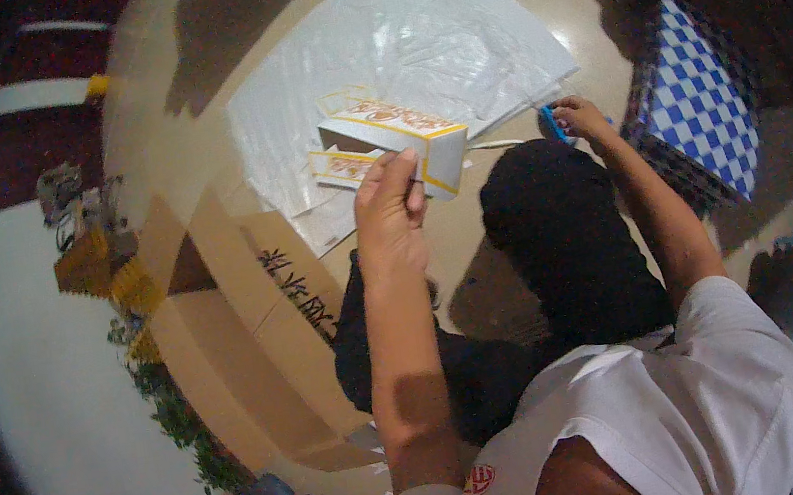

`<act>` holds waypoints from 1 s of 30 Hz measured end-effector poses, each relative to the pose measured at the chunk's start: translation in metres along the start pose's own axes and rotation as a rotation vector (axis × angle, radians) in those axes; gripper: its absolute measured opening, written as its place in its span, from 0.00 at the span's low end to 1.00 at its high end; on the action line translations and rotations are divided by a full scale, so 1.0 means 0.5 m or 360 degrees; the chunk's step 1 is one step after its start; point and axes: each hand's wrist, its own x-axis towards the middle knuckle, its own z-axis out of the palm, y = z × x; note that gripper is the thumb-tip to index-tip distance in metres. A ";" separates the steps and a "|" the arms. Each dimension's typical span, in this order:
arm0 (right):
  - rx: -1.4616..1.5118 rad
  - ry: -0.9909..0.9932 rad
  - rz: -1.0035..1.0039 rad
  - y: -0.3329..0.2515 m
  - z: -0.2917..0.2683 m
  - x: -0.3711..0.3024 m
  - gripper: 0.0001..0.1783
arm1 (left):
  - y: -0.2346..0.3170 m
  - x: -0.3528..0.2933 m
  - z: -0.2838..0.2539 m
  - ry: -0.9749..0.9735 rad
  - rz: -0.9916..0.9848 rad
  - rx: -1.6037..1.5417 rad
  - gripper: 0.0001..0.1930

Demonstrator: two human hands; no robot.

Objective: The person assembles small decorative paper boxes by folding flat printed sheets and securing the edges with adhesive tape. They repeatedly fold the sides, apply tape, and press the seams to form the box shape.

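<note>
My left hand [392, 194] pinches the corner of a white paper carton [445, 157] with yellow edging and orange-red print. The carton is held up in front of me, tilted, with an open gap along its side. Beyond my right knee, my right hand [583, 116] is closed on a small blue object [554, 123]; its kind cannot be made out. A thin pale strip [495, 144] shows between the carton and my knee; whether it joins the blue object is hidden.
White plastic-covered sheeting [390, 31] lies on the floor ahead. An open cardboard box [268, 332] stands at left, with green plants [174, 413] beyond it. At right is a dark crate [636, 144] with a blue-and-white checked cloth [700, 101]. My black-clad knee [564, 237] rises between my arms.
</note>
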 end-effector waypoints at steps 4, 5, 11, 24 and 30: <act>-0.0173 0.0190 0.0174 0.150 -0.051 -0.001 0.19 | -0.044 0.008 0.024 -0.0051 -0.0121 0.0145 0.07; -0.0157 0.0192 0.0235 0.175 -0.058 -0.003 0.20 | -0.054 0.010 0.026 -0.0050 -0.0142 0.0170 0.07; -0.0118 0.0150 0.0205 0.247 -0.071 0.021 0.18 | -0.079 0.020 0.042 0.0008 -0.0232 0.0305 0.06; -0.0410 0.0170 0.0188 0.303 -0.053 0.127 0.16 | -0.110 0.055 0.058 0.0008 -0.0275 0.0399 0.06; 0.0010 0.0030 0.0312 0.258 -0.060 0.068 0.14 | -0.111 0.059 0.062 0.0017 -0.0274 0.0409 0.06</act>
